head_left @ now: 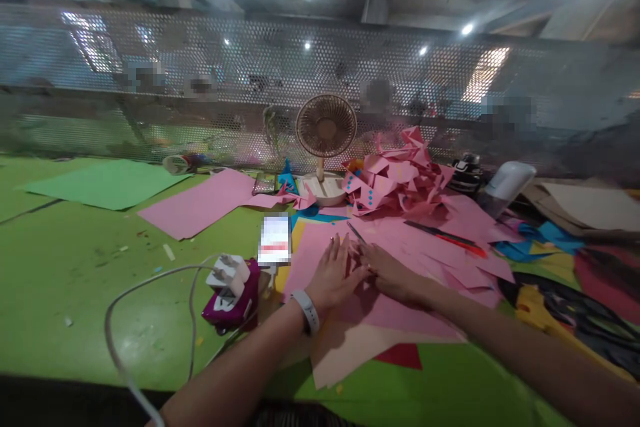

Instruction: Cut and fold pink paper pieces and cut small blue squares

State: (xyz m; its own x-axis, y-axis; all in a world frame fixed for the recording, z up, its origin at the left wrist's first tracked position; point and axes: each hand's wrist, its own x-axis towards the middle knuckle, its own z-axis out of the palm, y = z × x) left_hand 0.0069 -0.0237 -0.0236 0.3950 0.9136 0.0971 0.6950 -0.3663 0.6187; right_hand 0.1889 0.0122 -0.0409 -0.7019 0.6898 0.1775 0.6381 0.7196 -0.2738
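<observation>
My left hand [333, 275], with a white band at the wrist, lies on pink paper [310, 253] with its fingers stretched forward. Its thumb reaches across toward my right hand [393, 271]. The right fingers are bent and pressed together on a small folded piece of pink paper [354, 255] between the hands, partly hidden by them. Just beyond the fingertips lies a thin dark pen-like tool [356, 232]. A pale peach sheet [345, 350] and a red piece of paper [403, 355] stick out from beneath the pink paper.
A small fan [327, 127] stands behind, beside a heap of folded pink paper pieces [400, 177]. A black-and-red cutter-like tool [445, 237] lies to the right. Leftward are a lit phone [275, 240], a white plug adapter [227, 277] with its cable, and a green sheet [107, 183].
</observation>
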